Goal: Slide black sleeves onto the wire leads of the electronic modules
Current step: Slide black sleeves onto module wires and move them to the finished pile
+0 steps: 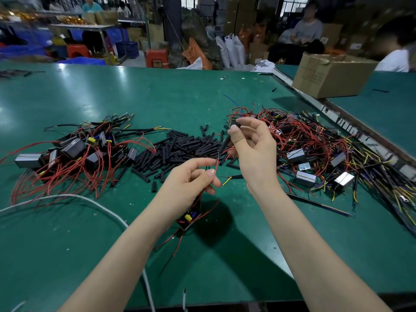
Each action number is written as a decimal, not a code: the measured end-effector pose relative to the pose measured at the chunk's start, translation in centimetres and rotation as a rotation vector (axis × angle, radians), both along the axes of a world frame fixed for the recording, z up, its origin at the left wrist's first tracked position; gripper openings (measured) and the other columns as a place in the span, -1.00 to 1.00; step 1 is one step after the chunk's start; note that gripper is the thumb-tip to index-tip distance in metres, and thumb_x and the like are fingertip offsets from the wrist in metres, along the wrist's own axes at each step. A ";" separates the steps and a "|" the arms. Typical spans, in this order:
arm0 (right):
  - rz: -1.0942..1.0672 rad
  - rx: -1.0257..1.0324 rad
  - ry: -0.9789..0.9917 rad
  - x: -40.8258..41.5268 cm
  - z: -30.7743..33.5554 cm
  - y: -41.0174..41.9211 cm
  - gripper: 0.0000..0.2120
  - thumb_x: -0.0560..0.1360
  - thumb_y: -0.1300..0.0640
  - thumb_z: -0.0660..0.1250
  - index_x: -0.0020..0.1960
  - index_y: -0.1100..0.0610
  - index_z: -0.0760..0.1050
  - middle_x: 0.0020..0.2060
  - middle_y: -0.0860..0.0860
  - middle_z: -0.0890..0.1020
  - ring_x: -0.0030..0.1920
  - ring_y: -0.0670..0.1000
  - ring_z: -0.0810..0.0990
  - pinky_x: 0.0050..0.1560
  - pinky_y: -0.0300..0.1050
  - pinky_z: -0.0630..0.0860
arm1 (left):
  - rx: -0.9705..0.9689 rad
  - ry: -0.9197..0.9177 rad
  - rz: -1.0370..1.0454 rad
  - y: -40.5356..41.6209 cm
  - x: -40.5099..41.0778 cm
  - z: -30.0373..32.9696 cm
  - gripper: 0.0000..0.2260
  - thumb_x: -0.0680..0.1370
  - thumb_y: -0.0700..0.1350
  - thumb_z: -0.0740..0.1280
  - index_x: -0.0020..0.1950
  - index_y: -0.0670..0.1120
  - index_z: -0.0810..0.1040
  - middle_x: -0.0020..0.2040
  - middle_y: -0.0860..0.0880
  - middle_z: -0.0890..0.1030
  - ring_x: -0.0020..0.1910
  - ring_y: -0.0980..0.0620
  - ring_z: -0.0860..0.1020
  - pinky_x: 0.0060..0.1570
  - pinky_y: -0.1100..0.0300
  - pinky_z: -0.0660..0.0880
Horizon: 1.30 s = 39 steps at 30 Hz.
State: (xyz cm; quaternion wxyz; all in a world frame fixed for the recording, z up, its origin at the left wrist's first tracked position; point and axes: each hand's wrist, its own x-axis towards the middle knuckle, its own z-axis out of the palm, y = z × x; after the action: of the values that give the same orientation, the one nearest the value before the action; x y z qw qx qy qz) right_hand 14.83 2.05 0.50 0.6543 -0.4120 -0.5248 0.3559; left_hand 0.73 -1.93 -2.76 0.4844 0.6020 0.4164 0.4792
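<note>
My left hand (193, 176) pinches the thin red wire leads (216, 164) of a small black module (189, 218) that hangs below the hand, over the green table (157, 91). My right hand (249, 143) holds a black sleeve (225, 143) between thumb and fingers, a little above and to the right of the lead tips. The sleeve's lower end is close to the red leads but apart from them. A heap of loose black sleeves (180, 147) lies on the table behind my hands.
A pile of modules with sleeved leads (74, 152) lies at the left. A tangle of modules with bare red, yellow and black wires (319, 152) lies at the right. A cardboard box (331, 75) stands far right, a white cable (74, 199) crosses the near left. People sit beyond the table.
</note>
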 end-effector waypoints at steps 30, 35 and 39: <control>-0.051 -0.013 0.109 0.7 -1.1 -0.8 -0.88 0.54 0.26 0.33 -0.03 0.06 0.46 -0.17 0.07 0.58 -0.32 -0.11 0.56 -0.37 -0.29 0.49 | -0.020 0.011 0.198 -0.3 1.2 0.0 -0.90 0.59 -0.15 0.27 -0.09 -0.04 0.56 -0.50 0.13 0.48 -0.46 0.19 0.43 -0.32 0.41 0.41; -0.055 0.009 0.077 0.1 -1.6 -1.2 -0.85 0.54 0.25 0.34 -0.04 0.02 0.44 -0.18 0.06 0.55 -0.27 -0.06 0.53 -0.38 -0.29 0.49 | -0.023 0.001 0.191 -0.4 1.4 0.0 -0.90 0.59 -0.17 0.27 -0.10 -0.05 0.55 -0.50 0.13 0.48 -0.47 0.20 0.43 -0.33 0.40 0.41; -0.080 0.069 0.050 -0.1 -1.7 -1.6 -0.84 0.54 0.22 0.35 -0.04 -0.02 0.45 -0.19 -0.02 0.56 -0.26 -0.10 0.54 -0.36 -0.30 0.49 | -0.013 0.005 0.202 -0.4 1.6 0.0 -0.91 0.58 -0.17 0.27 -0.09 -0.05 0.55 -0.49 0.11 0.49 -0.47 0.20 0.43 -0.33 0.41 0.40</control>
State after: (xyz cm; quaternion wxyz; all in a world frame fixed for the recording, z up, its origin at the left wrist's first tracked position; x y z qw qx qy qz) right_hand 14.69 0.46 -1.22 0.6949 -0.4008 -0.5032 0.3212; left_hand 2.30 -2.31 -2.78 0.4365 0.5550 0.4794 0.5212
